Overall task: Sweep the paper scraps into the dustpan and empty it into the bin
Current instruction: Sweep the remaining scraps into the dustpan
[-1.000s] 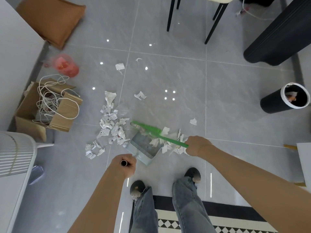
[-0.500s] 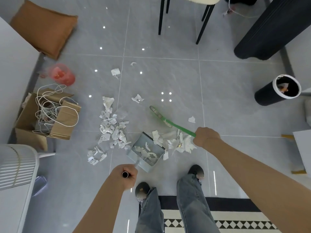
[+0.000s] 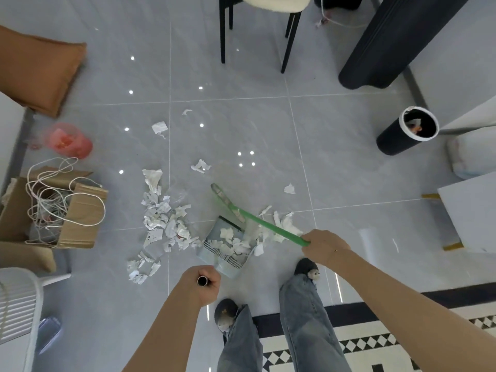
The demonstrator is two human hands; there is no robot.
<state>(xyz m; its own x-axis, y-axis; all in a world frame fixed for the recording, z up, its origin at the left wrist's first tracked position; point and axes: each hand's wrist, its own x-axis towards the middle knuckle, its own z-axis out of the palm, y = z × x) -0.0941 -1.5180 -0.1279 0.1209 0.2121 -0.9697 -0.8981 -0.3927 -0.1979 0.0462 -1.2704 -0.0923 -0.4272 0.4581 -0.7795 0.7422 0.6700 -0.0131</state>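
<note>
With the left hand [image 3: 201, 283] gripping the dustpan [image 3: 228, 244] handle and the right hand [image 3: 326, 247] wrapped round the green broom [image 3: 257, 220], short strokes should draw the paper scraps [image 3: 163, 224] at nine o'clock into the pan, lip kept flat on the floor [image 3: 241, 124].

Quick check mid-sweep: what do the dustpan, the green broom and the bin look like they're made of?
Dustpan: looks like moulded plastic, pale blue-grey, matte, with a comb of teeth along its rear edge.
Green broom: smooth, even bright green handle, probably plastic or coated metal; the head is too blurred to tell.
Bin: dark matte cylinder with a white rim, likely plastic or metal; can't tell which.
</note>
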